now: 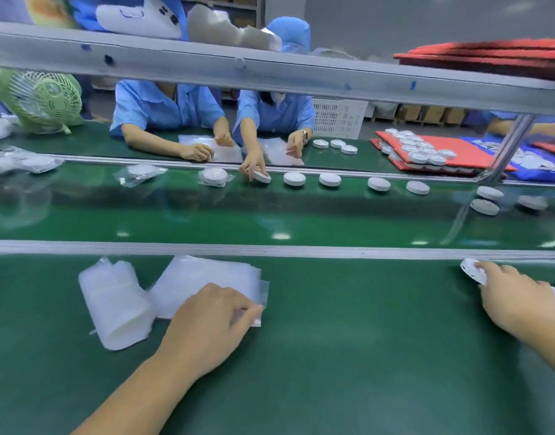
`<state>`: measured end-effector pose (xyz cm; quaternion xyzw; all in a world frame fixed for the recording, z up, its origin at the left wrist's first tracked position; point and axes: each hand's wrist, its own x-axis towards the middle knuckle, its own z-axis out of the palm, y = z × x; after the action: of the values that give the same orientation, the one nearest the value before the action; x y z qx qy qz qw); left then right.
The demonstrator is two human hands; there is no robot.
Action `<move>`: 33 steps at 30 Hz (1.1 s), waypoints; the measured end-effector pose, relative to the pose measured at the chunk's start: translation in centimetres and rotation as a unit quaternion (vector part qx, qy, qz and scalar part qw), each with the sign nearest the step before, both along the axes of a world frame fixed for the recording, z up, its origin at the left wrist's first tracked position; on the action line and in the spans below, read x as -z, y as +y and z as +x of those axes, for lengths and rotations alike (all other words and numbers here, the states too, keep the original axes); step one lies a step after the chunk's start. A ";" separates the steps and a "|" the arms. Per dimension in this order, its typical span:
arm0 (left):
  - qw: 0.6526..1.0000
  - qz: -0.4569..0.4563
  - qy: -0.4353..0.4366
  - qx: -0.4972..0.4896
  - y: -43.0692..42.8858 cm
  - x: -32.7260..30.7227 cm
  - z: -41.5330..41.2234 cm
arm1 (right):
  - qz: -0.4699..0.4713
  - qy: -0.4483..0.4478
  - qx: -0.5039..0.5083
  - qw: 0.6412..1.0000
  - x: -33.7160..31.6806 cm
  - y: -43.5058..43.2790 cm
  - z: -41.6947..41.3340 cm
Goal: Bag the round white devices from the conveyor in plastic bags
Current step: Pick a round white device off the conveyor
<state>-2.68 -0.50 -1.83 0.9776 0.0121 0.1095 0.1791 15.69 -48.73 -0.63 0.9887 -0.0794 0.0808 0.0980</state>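
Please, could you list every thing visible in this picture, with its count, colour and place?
flat plastic bags: one stack, clear, near side, centre
bag bundle: one, milky white, left of the stack
bare devices: at least seven, white, in a row on the conveyor
bagged devices: at least two, white in clear bags, conveyor, left of the row
fan: one, green, far left
red trays: stacked, loaded with white devices, far right
workers: two, blue coats, opposite side
left grip: one, pinches the top bag's corner
right grip: one, right edge, holds a single device
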 end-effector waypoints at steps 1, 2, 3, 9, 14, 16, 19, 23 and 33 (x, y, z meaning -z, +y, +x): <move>1.000 0.002 0.010 -0.002 0.0 -0.1 0.2 | -0.038 0.004 -0.009 0.999 -0.5 0.3 0.5; 1.000 0.005 0.018 -0.006 -0.1 -0.2 0.4 | -0.061 0.004 -0.019 0.998 -1.1 1.0 0.7; 0.999 0.011 0.029 -0.011 -0.1 -0.3 0.7 | -0.066 -0.007 -0.041 0.997 -1.6 1.7 0.9; 0.991 0.123 0.055 0.008 -0.8 -0.6 1.8 | 0.133 -0.111 -0.331 0.927 -1.3 12.1 -2.0; 0.997 0.067 -0.032 -0.033 -0.3 0.2 1.0 | 0.129 -0.147 -0.571 0.797 -0.1 20.6 -6.0; 0.997 -0.032 -0.039 -0.065 0.0 0.2 0.7 | 0.103 -0.164 -0.623 0.758 0.8 22.4 -6.9; 0.988 -0.120 -0.049 -0.083 0.0 -0.1 0.6 | 0.116 -0.179 -0.653 0.727 1.9 24.1 -7.4; 0.960 -0.270 -0.055 -0.060 -1.0 -0.9 0.6 | 0.200 -0.193 -0.659 0.698 2.4 25.4 -7.9; 0.899 -0.369 -0.233 0.005 -3.4 -2.3 2.0 | 0.586 0.027 -0.468 0.661 -1.4 28.7 -8.7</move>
<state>-0.71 -3.91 0.51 0.7877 0.0049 0.3213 0.5257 6.97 -20.05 0.79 0.7504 0.3651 0.0259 -0.5504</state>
